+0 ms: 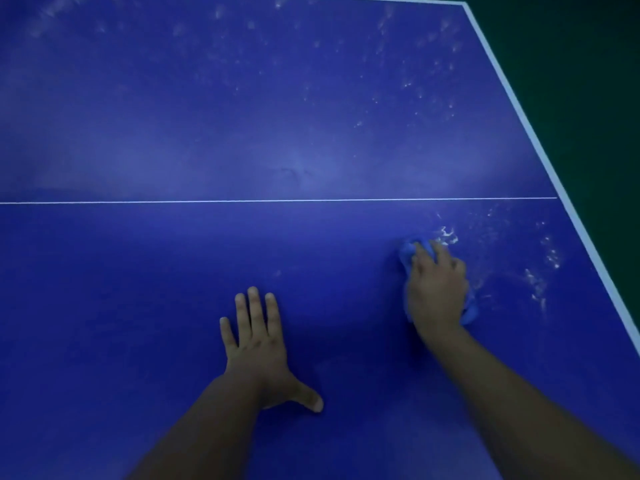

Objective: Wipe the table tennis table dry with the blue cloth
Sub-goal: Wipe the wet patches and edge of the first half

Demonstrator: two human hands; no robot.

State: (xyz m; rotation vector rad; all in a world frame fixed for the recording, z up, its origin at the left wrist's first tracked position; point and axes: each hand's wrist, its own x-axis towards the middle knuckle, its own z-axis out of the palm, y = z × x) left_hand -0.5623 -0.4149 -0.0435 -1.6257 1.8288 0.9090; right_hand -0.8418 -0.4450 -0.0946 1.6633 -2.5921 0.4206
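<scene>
Table: a blue table tennis table (pixel 311 150) fills nearly the whole view, seen from above and from one side.
Centre line: a thin white centre line (pixel 277 201) crosses the top from 9 o'clock to 3 o'clock, a little above the middle of the view.
Edge band: a wider white edge band (pixel 519 109) runs from 1 o'clock down to 4 o'clock, with dark green floor (pixel 588 64) beyond it at 2 o'clock.
Blue cloth: the blue cloth (pixel 407 252) lies bunched on the near half of the table at about 4 o'clock, under the right hand; it shows past the fingertips and again beside the heel of the palm.
Right hand: the right hand (pixel 438 289) has its fingers curled over the cloth, gripping it and pressing it onto the table.
Left hand: the left hand (pixel 258 344) lies flat on the table at 6 o'clock, fingers straight and slightly spread, thumb pointing to 4 o'clock, holding nothing.
Specks: pale wet-looking specks (pixel 446 235) sit just past the cloth at its 1 o'clock; more lie at the hand's 3 o'clock near the edge band, and others are scattered over the far half from 12 to 1 o'clock.
</scene>
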